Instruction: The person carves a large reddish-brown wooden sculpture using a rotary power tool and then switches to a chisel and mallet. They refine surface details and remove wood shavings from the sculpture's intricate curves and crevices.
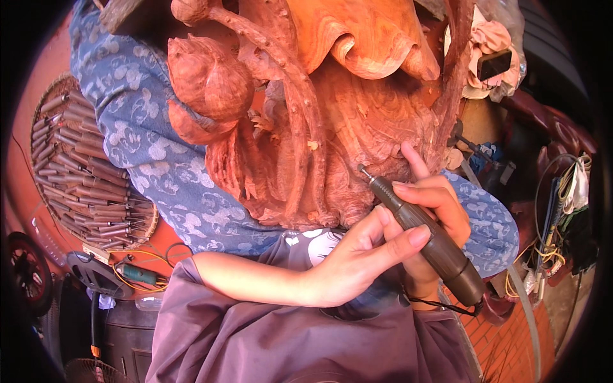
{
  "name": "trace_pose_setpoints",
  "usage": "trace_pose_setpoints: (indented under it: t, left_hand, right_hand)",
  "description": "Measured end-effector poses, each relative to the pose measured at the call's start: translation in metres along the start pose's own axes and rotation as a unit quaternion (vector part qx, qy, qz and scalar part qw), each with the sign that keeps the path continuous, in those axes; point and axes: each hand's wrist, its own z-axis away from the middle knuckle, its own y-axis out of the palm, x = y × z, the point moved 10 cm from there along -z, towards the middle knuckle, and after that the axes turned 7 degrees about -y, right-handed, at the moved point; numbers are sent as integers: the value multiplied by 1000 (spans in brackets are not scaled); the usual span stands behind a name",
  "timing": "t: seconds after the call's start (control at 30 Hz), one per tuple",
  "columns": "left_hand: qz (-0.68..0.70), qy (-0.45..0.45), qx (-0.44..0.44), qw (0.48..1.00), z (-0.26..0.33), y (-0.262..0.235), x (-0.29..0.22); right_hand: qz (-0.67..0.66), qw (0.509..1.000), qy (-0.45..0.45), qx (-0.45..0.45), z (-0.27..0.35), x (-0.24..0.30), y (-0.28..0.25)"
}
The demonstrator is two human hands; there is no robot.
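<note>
A large reddish-brown wood carving [357,121] leans across my lap, with a rounded bud [211,83], knobbly stems and a smooth curled leaf [364,32]. My right hand [444,207] wraps round a dark rotary carving tool [440,246], one finger stretched up against the wood. My left hand [351,258] reaches across from the left, its thumb and fingers closed on the same tool below the slim neck. The tool slants up to the left; its small burr tip [363,168] is at the carving's lower surface. Whether the burr spins, I cannot tell.
At the left, a round woven basket [155,220] holds many wood-handled chisels [96,172]. A green power tool [137,274] with a yellow cord lies near a black fan-like item [96,274]. Cables [552,249] hang at the right; a phone [495,65] rests on pink cloth.
</note>
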Motion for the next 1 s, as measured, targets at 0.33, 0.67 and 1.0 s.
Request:
trace_pose_setpoints:
  t: [0.33, 0.67, 1.0]
  left_hand:
    - [-23, -8, -10, 1000, -2, 2, -6]
    - [-29, -21, -8, 999, 2, -5, 0]
    - [-29, -34, -11, 999, 6, -1, 0]
  right_hand:
    - [-5, 998, -4, -57, 5, -1, -6]
    - [-9, 999, -13, -40, 2, 1, -2]
    - [-16, 998, -32, -45, 3, 6, -1]
